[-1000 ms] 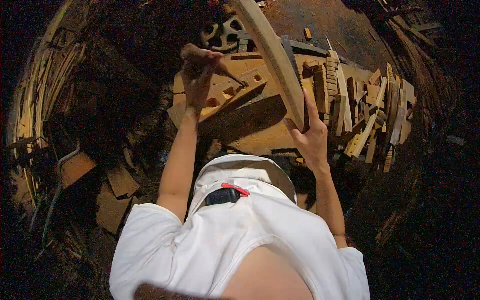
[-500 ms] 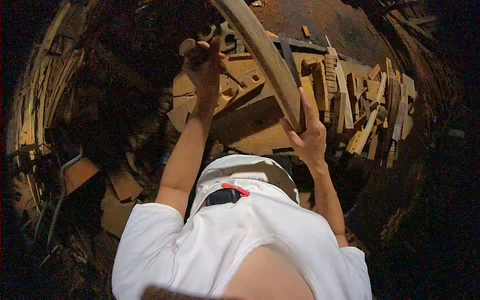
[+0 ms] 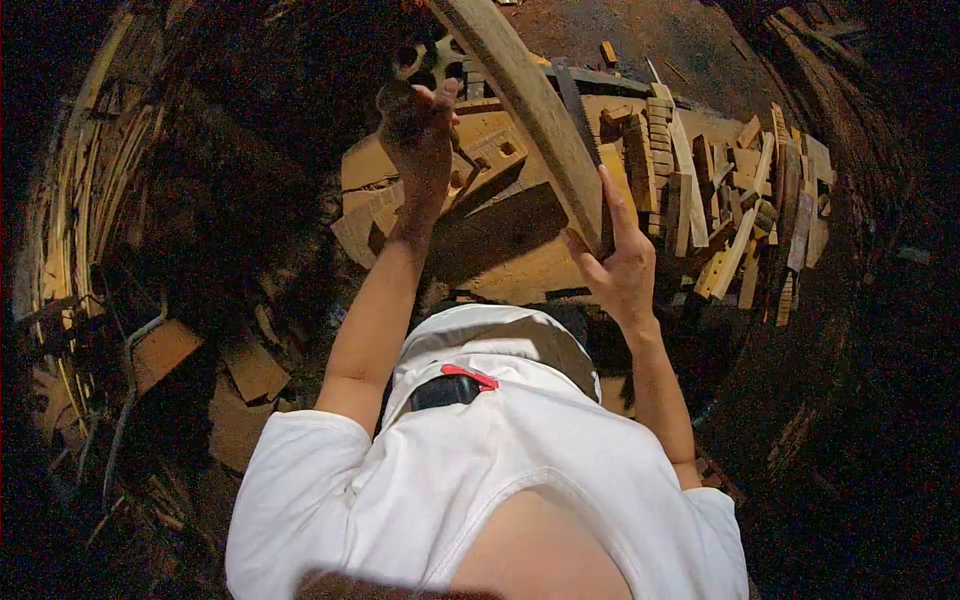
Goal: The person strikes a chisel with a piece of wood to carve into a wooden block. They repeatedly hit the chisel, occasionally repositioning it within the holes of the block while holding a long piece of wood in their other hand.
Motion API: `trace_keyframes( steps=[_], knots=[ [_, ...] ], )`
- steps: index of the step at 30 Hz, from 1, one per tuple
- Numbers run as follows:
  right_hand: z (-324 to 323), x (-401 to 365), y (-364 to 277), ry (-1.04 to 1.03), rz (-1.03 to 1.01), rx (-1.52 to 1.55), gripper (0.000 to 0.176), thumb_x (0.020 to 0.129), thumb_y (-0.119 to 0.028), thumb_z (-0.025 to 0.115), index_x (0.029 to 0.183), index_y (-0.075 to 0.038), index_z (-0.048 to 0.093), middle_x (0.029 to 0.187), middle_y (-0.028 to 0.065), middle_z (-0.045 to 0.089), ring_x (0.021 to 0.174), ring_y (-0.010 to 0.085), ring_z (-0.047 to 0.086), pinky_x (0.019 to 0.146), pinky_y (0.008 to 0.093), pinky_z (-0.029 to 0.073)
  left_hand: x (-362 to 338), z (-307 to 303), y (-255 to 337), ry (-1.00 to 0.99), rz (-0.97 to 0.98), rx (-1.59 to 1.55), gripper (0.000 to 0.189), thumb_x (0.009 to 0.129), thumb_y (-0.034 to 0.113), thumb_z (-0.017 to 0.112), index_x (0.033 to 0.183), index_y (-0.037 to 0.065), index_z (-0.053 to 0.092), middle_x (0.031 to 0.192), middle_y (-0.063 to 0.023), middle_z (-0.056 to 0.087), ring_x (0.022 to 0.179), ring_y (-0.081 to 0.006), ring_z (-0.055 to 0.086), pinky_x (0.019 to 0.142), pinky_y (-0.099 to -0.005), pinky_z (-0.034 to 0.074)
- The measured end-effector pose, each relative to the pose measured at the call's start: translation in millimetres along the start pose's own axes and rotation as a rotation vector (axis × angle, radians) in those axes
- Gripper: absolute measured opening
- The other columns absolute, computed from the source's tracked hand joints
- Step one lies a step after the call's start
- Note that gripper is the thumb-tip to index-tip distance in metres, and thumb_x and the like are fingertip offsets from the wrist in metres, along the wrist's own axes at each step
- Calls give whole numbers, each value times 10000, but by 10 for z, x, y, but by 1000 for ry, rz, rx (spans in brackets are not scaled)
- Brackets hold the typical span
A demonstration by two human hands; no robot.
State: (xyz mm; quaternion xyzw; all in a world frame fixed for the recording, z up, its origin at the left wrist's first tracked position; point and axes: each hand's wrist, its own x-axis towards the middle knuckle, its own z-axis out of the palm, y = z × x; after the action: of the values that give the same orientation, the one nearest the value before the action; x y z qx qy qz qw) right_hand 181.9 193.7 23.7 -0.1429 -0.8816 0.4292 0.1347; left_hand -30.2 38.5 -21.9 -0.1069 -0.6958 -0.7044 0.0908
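Observation:
My right hand point(image 3: 625, 265) grips the lower end of a long, slightly curved wooden piece point(image 3: 525, 95), index finger stretched along its edge. The piece slants up and left, out of the top of the view. My left hand point(image 3: 425, 145) is closed at the left, beside a dark rounded knob point(image 3: 400, 108). I cannot tell what it holds. A thin shaft point(image 3: 465, 155) shows just right of its fingers. Below lies a wooden block point(image 3: 490, 165) with square holes. Behind the curved piece runs a dark, saw-like blade point(image 3: 575, 100) with a toothed edge.
Many wood offcuts point(image 3: 745, 210) crowd the right side of the bench point(image 3: 525, 275). A grey metal part with round holes point(image 3: 430, 60) stands at the back left. Long thin strips point(image 3: 75, 220) lean at far left, and a bent metal rod point(image 3: 125, 385) stands below them.
My left hand and the dark knob by it have shifted slightly right. My right hand keeps its grip on the curved piece, which has barely moved.

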Motion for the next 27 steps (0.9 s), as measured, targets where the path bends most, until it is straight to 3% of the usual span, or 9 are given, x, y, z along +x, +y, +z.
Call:
trace_keyframes(
  steps=[7,9,10,13,14,15,20,24,27],
  knots=[
    [-200,290,-461,40,-184,66,782,851,-154,759,1540,-121,390,1417,173,580,1186,280,651,969,410,549,-161,169,-121,-54,-13,84,133,945,211,724,931,120,627,806,-11,657,705,-126,628,638,-269,513],
    [-229,357,-679,145,-317,103,754,877,-190,747,1537,-104,392,1406,161,592,1179,277,654,962,416,551,-290,248,-481,-61,-584,-1475,224,973,288,672,1083,97,632,938,-68,703,846,-201,675,703,-281,536],
    [-206,390,-757,192,-412,95,753,891,-216,742,1542,-99,383,1320,177,643,1126,285,684,916,396,567,-332,146,-905,-372,-948,-2170,430,961,368,657,1245,57,565,1194,-123,672,1063,-253,664,800,-312,557],
    [-140,348,-651,-64,-346,-147,770,871,-208,759,1540,-100,393,1242,202,671,1063,296,712,861,373,581,-482,91,-879,-364,-1036,-2424,413,957,348,664,1233,56,566,1158,-115,672,1043,-249,664,805,-317,555],
    [-180,354,-712,-277,-183,-401,774,850,-191,769,1535,-114,414,1166,201,689,958,298,733,788,376,592,-893,-679,-595,-350,-1081,-2552,405,955,338,667,1227,56,566,1141,-111,673,1033,-247,665,807,-319,554],
    [-184,331,-726,-274,-186,-403,774,850,-191,769,1535,-114,414,1166,201,689,958,298,733,788,376,592,-541,-88,-900,-333,-1127,-2680,396,953,329,670,1221,55,567,1123,-108,673,1023,-245,665,810,-322,553],
    [-99,293,-804,15,-457,-101,817,823,-181,771,1551,-193,402,965,131,685,734,294,691,664,412,576,-669,-45,-1137,-143,-1281,-3340,356,944,280,687,1191,53,568,1034,-89,673,972,-235,667,822,-334,547],
    [-89,312,-816,-393,-178,-451,813,838,-135,757,1557,-136,379,1206,189,675,959,298,720,816,392,576,-1168,-855,-849,-11,-1509,-3829,326,936,241,700,1167,51,569,964,-74,673,931,-226,668,832,-343,542],
    [50,184,-583,-202,-251,-62,814,852,-127,746,1568,-135,357,1251,204,662,1050,288,701,885,385,549,-686,-357,-1202,222,-1630,-4196,306,930,212,710,1149,49,570,910,-63,673,900,-220,669,840,-351,538]
  ],
)
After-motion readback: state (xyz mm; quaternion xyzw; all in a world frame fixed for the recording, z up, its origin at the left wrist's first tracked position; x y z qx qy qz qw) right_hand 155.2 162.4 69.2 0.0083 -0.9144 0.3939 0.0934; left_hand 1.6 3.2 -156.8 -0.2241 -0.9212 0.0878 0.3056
